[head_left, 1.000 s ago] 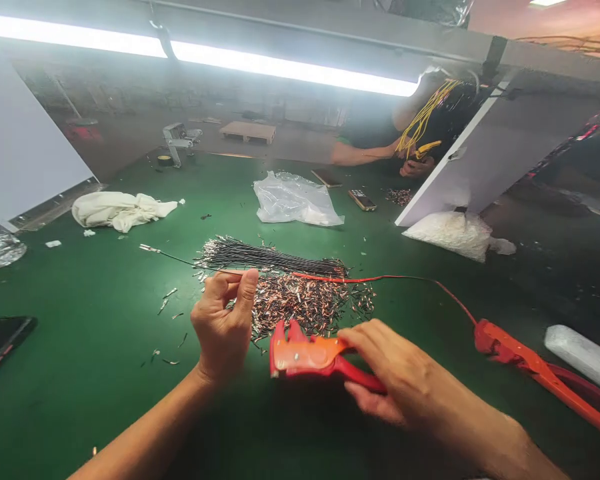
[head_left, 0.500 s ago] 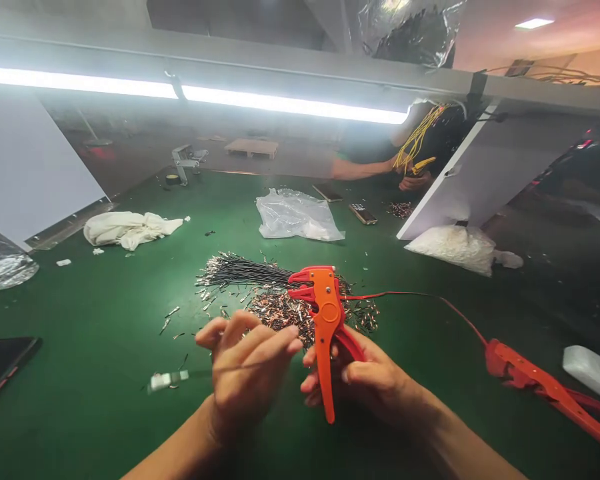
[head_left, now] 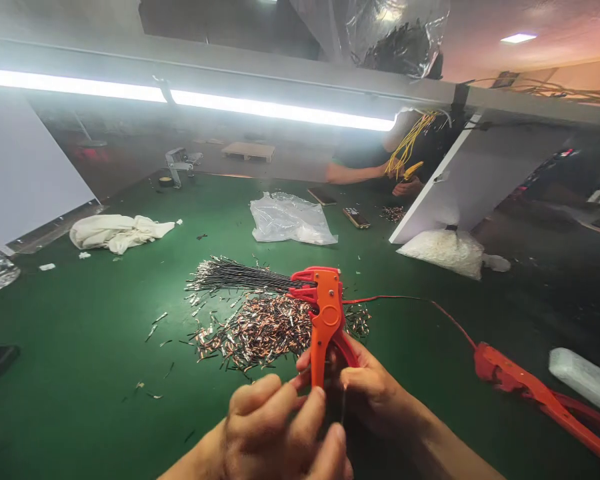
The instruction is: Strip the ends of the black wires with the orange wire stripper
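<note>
My right hand (head_left: 375,390) is wrapped round the handles of an orange and red wire stripper (head_left: 327,320), held upright with its jaws pointing left. My left hand (head_left: 285,427) is closed low in front of the stripper's handle, its fingers bent. A thin dark wire (head_left: 343,405) runs between its fingertips and my right thumb. Behind the stripper's jaws lies a bundle of black wires (head_left: 240,275) with pale metal ends. Nearer to me spreads a heap of short wire scraps (head_left: 267,330), copper, black and silvery.
A second red stripping tool (head_left: 535,393) lies at the right, with a red strand reaching left from it. A plastic bag (head_left: 293,220), a white cloth (head_left: 120,232) and a filled white bag (head_left: 445,250) lie further back. Across the table a person's hands (head_left: 405,183) hold yellow wires and a yellow-handled tool.
My left hand has come down and right, from beside the scraps to in front of the stripper's handle. A blurred pale piece at the left is gone from its spot. The view has shifted slightly.
</note>
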Available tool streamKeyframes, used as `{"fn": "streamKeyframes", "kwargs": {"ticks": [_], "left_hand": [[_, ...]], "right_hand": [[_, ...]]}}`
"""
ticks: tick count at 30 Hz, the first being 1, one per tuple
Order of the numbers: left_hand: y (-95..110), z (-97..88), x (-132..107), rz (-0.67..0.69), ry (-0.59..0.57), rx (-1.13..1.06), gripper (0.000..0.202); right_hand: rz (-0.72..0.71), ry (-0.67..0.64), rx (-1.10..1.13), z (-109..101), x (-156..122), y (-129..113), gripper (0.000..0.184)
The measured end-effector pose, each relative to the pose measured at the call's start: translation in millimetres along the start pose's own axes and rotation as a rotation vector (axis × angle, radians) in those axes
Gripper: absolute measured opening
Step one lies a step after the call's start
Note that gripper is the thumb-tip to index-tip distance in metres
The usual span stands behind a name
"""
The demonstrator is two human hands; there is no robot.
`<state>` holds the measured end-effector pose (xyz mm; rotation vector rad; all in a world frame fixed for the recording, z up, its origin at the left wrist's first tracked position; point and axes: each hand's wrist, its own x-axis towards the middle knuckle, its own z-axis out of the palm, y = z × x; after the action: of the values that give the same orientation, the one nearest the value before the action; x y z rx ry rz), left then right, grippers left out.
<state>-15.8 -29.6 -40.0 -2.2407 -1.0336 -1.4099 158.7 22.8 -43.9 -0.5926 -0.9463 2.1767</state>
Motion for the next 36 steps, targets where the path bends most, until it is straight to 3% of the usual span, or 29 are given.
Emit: {"fn": "streamKeyframes", "kwargs": {"ticks": [1,5,10,15,19,22,25,26,29,36], "left_hand": [[3,4.9,-2,0.085,0.009,-0.02,0.018],[6,17.6,-5,0.023,-0.075,-0.179,0.022],[-3,19.1,4,0.212,-0.129,-0.166,0.017],[-10,25.8,0,0.215,-0.15,-0.221,0.016],[-9,23.7,-2,0.234,-0.186,-0.215,0.016],[-9,15.8,3,0.217,-0.117,-0.218,0.007],[-16,2.5,14,0.203,0.043,-0.154,0.008],[-19,-3.0,18,0.141,0.09,-0.109,0.007],[-32,-18.9,29,0.042,0.073,-0.02,0.006],[-42,-24.4,31,0.109,0.116,0.252,0.009]], "right_hand": [[0.007,0.007,-0.004,-1,0,0,0.037],[0.004,-0.031,-0.013,-3,0,-1,0.031],[-0.026,-0.035,-0.013,-1,-3,0,0.047],[-0.021,0.035,0.024,2,-3,1,0.046],[-0.054,0.005,-0.051,6,-6,-3,0.046],[-0.075,-0.025,-0.119,4,-9,-6,0.044],[-0.108,0.01,-0.125,-3,-11,-6,0.046],[-0.135,0.028,-0.123,-5,-12,-6,0.046],[-0.191,0.025,-0.103,-6,-13,-5,0.044],[-0.182,-0.062,-0.128,5,-11,5,0.033]]}}
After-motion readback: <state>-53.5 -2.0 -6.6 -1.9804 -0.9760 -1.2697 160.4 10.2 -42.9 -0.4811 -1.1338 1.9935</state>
